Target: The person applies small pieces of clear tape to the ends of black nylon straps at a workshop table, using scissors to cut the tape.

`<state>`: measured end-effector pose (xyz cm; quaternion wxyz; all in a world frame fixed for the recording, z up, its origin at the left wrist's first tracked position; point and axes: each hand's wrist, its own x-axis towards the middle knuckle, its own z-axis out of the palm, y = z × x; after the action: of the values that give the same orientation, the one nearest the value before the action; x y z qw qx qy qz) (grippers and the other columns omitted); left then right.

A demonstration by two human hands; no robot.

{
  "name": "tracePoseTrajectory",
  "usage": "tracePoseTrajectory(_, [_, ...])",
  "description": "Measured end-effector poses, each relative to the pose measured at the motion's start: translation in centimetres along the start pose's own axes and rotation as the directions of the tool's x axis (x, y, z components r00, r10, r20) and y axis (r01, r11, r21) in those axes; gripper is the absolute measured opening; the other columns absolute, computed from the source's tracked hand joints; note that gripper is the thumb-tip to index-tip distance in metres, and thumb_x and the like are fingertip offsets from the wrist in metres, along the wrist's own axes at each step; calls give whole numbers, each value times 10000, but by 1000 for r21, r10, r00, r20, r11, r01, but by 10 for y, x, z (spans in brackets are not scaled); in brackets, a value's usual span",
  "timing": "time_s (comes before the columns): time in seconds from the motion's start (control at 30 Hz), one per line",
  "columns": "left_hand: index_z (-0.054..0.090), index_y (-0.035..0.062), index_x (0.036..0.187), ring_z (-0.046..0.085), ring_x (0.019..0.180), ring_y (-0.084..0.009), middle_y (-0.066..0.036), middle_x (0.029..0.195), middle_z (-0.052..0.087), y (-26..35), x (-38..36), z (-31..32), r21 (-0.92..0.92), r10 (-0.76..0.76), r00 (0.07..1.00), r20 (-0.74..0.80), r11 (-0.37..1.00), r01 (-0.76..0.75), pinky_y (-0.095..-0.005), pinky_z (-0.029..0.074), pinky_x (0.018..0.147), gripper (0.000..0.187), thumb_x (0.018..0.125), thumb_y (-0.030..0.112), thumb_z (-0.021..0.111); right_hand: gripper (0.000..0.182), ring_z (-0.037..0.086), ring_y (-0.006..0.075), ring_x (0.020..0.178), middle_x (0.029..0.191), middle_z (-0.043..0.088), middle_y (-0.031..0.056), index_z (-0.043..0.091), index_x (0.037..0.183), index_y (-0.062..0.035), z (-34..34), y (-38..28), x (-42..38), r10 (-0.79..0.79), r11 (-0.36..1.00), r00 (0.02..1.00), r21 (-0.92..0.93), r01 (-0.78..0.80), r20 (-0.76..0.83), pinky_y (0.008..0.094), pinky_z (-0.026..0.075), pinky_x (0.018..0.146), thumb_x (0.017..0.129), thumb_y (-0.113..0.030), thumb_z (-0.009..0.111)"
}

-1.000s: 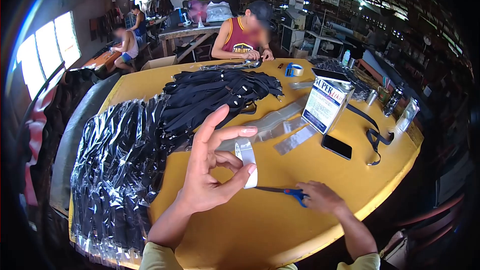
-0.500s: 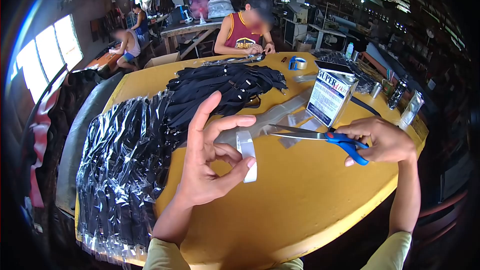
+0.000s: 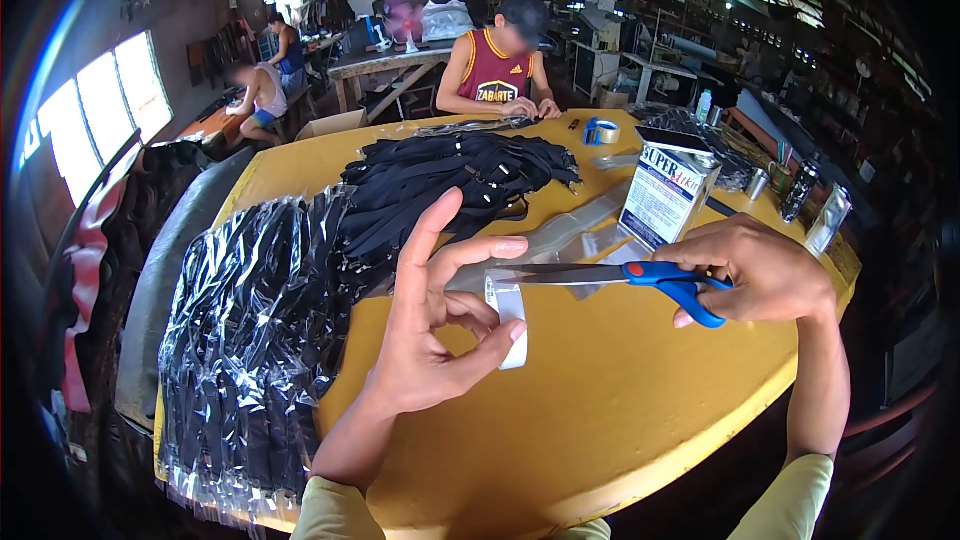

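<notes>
Curving past the tip of the thumb, a white strip point(image 3: 512, 340) is held above the yellow table point(image 3: 620, 410) by the left hand point(image 3: 432, 340), with the index finger raised and the lower fingers curled; which finger the strip is pressed against cannot be told. A pair of scissors point(image 3: 640, 274) with blue handles is gripped by the right hand point(image 3: 765, 270), and the blades are pointed leftward at the strip's upper end, though whether they touch it cannot be told. Beyond the blades, clear plastic point(image 3: 570, 230) is spread flat on the table, beside a printed can point(image 3: 662, 195) on which a dark flat object point(image 3: 675, 140) is laid. Black straps point(image 3: 450, 175) are heaped farther left, and next to them more straps in shiny plastic point(image 3: 250, 350) are laid out along the table's left side. A tape roll point(image 3: 603, 132) is held in a blue dispenser near the far edge, where a small item is handled by a person in a maroon top point(image 3: 497, 70); two other people are seated farther off at the left
</notes>
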<state>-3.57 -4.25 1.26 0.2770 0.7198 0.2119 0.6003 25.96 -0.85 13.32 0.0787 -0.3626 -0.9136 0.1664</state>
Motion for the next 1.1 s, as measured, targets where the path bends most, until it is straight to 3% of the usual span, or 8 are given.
tracePoseTrajectory(0.07, [9, 85, 1548, 695, 927, -192, -278, 1322, 513, 1, 0, 0, -2, 1, 1000, -2, 1000, -1, -203, 578, 622, 1068, 753, -174, 673, 474, 612, 186, 689, 879, 693, 111, 672, 1190, -21, -2, -4, 1, 5, 1000, 1000, -10, -5, 2, 309, 488, 629, 736, -89, 790])
tracePoseTrajectory(0.13, [21, 103, 1548, 716, 777, -187, -214, 1347, 522, 2, 1, 1, -4, 2, 1000, -14, 1000, -2, -214, 557, 583, 1033, 776, -173, 648, 474, 610, 185, 681, 871, 693, 106, 675, 1189, -28, -3, -4, 1, 9, 1000, 1000, -22, -9, 5, 307, 488, 627, 732, -84, 786])
tracePoseTrajectory(0.53, [16, 100, 1546, 713, 798, -186, -229, 1343, 519, 4, 0, 0, -8, 15, 1000, -14, 1000, -15, -216, 565, 589, 1038, 774, -169, 657, 506, 649, 185, 671, 865, 717, 112, 667, 1208, -30, -2, -5, 4, -34, 998, 999, -47, 33, -34, 300, 496, 614, 712, -61, 761])
tracePoseTrajectory(0.77, [21, 103, 1547, 711, 821, -185, -230, 1352, 509, 4, 0, -1, -5, 23, 1000, -18, 1000, -24, -213, 564, 585, 1041, 769, -174, 655, 476, 687, 188, 703, 892, 732, 128, 692, 1147, 23, -1, -4, 5, -16, 999, 998, -38, 14, -55, 269, 521, 577, 673, 53, 710])
tracePoseTrajectory(0.83, [6, 85, 1550, 688, 960, -202, -286, 1367, 468, 5, 1, -2, -8, 24, 1000, -18, 1000, -24, -210, 580, 619, 1089, 734, -191, 673, 484, 682, 180, 696, 899, 734, 124, 693, 1150, 17, 1, -3, 4, -5, 1000, 998, -28, 4, -60, 263, 518, 572, 668, 60, 708])
tracePoseTrajectory(0.93, [1, 94, 1553, 675, 986, -191, -291, 1434, 393, 6, 2, -4, 20, 8, 1000, -11, 1000, -8, -202, 574, 622, 1108, 724, -197, 677, 485, 651, 145, 638, 807, 715, 98, 673, 1199, -24, 9, -1, 3, 3, 1000, 996, -8, -4, -92, 279, 497, 592, 724, -14, 771])
tracePoseTrajectory(1.0, [-7, 98, 1555, 668, 998, -184, -296, 1466, 349, 4, 2, -5, 52, 30, 999, -15, 998, -29, -199, 572, 625, 1120, 721, -199, 679, 559, 629, 118, 621, 785, 710, 90, 633, 1264, -38, 24, 10, 2, 104, 976, 987, 205, -78, -120, 272, 492, 585, 736, -53, 817])
tracePoseTrajectory(1.1, [-22, 105, 1559, 657, 1017, -173, -305, 1517, 268, 4, 2, -6, 104, 78, 996, -37, 992, -73, -197, 567, 629, 1136, 718, -202, 678, 599, 621, 101, 612, 775, 710, 78, 586, 1291, -32, 54, 25, -3, 166, 959, 983, 245, -142, -81, 269, 490, 585, 747, -84, 832])
